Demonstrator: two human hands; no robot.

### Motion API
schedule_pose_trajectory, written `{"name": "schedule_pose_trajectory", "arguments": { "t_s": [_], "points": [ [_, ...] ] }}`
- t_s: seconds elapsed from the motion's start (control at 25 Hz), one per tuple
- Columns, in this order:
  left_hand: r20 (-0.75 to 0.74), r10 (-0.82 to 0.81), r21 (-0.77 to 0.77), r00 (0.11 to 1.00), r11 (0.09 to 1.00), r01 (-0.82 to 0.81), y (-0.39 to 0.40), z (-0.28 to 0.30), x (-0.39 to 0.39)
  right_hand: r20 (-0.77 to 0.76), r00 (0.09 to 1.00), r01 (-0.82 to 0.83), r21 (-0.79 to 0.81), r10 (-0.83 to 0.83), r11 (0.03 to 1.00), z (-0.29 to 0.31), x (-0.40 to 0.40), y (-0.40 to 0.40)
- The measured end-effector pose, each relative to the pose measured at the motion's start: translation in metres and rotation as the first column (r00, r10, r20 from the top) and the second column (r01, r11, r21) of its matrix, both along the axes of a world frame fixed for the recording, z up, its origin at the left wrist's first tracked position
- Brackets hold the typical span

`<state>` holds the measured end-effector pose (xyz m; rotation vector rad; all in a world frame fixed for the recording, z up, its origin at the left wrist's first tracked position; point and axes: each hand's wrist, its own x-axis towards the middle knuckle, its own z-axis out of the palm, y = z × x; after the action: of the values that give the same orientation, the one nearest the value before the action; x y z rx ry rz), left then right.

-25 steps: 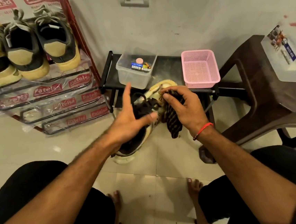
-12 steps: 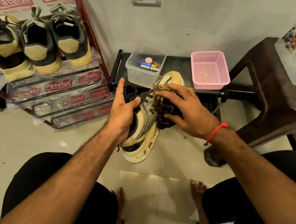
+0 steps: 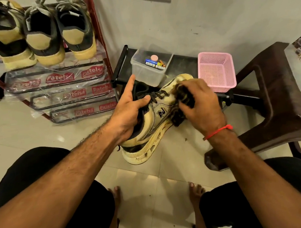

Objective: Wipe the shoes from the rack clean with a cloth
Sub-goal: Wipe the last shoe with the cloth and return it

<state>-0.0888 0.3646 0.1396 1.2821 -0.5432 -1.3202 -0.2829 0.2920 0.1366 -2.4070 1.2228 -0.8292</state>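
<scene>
Shoe rack (image 3: 100, 36), far left: three shoes (image 3: 44, 32) on its top shelf, heels toward camera, apparently awaiting their turn. Cream sneaker (image 3: 147, 132), centre, held above the floor on its side, logo face up, toe far. Left hand (image 3: 127, 114) grips the collar, thumb on the laces, index finger straight. Right hand (image 3: 200, 105) bunches a dark cloth (image 3: 179, 100) against the forefoot side panel. Step in hand: wiping this upper. Next, likely: stroke toward the midsole, then turn the sneaker for its other side.
</scene>
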Motion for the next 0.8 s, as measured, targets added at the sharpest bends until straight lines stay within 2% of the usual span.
{"name": "schedule_pose_trajectory", "arguments": {
  "t_s": [0.04, 0.08, 0.2, 0.24, 0.28, 0.36, 0.4, 0.52, 0.56, 0.6, 0.68, 0.72, 0.76, 0.8],
  "points": [
    [0.009, -0.002, 0.013, 1.000, 1.000, 0.001, -0.001, -0.001, -0.001, 0.027, 0.997, 0.075, 0.043, -0.076, 0.996, 0.000, -0.001, -0.004],
    [0.023, -0.006, 0.022, 1.000, 1.000, 0.005, 0.000, -0.001, -0.003, 0.033, 0.997, 0.064, 0.053, -0.066, 0.997, -0.001, 0.005, 0.004],
    [0.043, -0.019, 0.036, 0.999, 0.999, 0.018, 0.002, -0.004, -0.004, -0.052, 0.961, -0.272, 0.008, 0.273, 0.962, -0.016, 0.033, 0.055],
    [0.033, -0.026, 0.038, 0.999, 0.999, 0.025, 0.003, -0.004, -0.004, -0.064, 0.953, -0.297, -0.002, 0.296, 0.955, -0.014, 0.032, 0.050],
    [0.015, -0.036, 0.041, 0.999, 0.999, 0.036, 0.004, -0.004, -0.005, -0.049, 0.972, -0.229, 0.010, 0.229, 0.973, -0.010, 0.026, 0.034],
    [-0.002, -0.062, 0.047, 0.998, 0.997, 0.062, 0.005, -0.004, -0.007, 0.005, 1.000, 0.011, 0.060, -0.011, 0.998, -0.005, 0.014, 0.004],
    [0.006, -0.069, 0.050, 0.998, 0.996, 0.068, 0.005, -0.005, -0.008, 0.010, 0.999, 0.035, 0.077, -0.036, 0.996, -0.005, 0.014, 0.001],
    [-0.014, -0.040, 0.048, 0.999, 0.998, 0.041, 0.005, -0.006, -0.007, -0.045, 0.986, -0.157, 0.046, 0.159, 0.986, -0.015, 0.034, 0.041],
    [-0.045, -0.020, 0.054, 0.999, 0.998, 0.023, 0.005, -0.006, -0.006, -0.050, 0.982, -0.179, 0.035, 0.180, 0.983, -0.015, 0.031, 0.038],
    [-0.077, -0.003, 0.062, 0.997, 0.998, 0.008, 0.004, -0.006, -0.006, -0.040, 0.990, -0.137, 0.042, 0.139, 0.990, -0.012, 0.024, 0.024],
    [-0.103, 0.007, 0.076, 0.995, 0.997, 0.001, 0.001, -0.006, -0.006, -0.001, 0.997, 0.077, 0.060, -0.077, 0.995, -0.006, 0.005, -0.009],
    [-0.107, 0.019, 0.086, 0.994, 0.996, -0.009, 0.001, -0.006, -0.006, 0.002, 0.991, 0.129, 0.099, -0.130, 0.987, -0.006, 0.003, -0.013],
    [-0.101, 0.036, 0.092, 0.994, 0.995, -0.026, 0.001, -0.007, -0.005, 0.007, 0.995, 0.098, 0.104, -0.099, 0.990, -0.010, 0.006, -0.004],
    [-0.089, 0.056, 0.092, 0.994, 0.995, -0.048, 0.001, -0.008, -0.004, 0.009, 1.000, -0.012, 0.100, 0.011, 0.995, -0.013, 0.019, 0.019]
  ]
}}
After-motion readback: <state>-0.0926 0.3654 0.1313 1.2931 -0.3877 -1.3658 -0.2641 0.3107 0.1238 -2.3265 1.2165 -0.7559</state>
